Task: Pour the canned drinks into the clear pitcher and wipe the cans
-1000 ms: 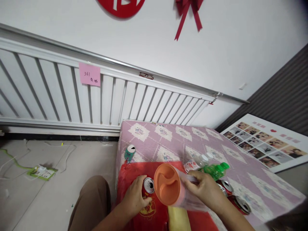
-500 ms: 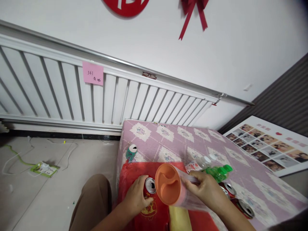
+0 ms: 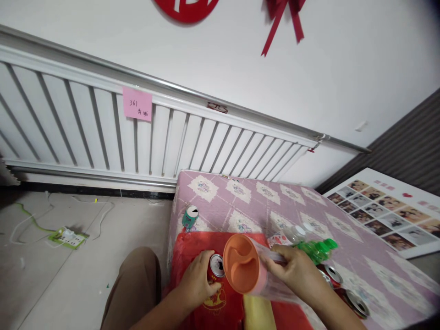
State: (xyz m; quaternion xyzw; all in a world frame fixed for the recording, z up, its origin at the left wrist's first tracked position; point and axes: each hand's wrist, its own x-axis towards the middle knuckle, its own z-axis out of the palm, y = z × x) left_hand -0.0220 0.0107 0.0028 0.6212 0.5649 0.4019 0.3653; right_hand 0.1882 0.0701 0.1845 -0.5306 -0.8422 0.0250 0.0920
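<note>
Your left hand (image 3: 195,278) rings a red drink can (image 3: 217,265) while your right hand (image 3: 296,270) clasps the handle of an orange-topped pitcher (image 3: 239,271).

Your left thumb and fingers curl around the can; your right fingers are closed, tipping the pitcher so its top faces the can, though whether they touch you cannot tell. Against half a second ago both grips match; only your view has swung, sliding everything slightly rightward. From the pitcher, a teal can (image 3: 189,219) stands at 10 o'clock, green-capped bottles (image 3: 318,251) lie at 3, and a yellow item (image 3: 259,314) sits at 5. The pink note (image 3: 137,103) at 11 reads "361" above smaller, unclear handwriting; the photo board (image 3: 388,208) toward 2 carries a heart and blurred pink lettering. Gold print on your can is illegible.
</note>
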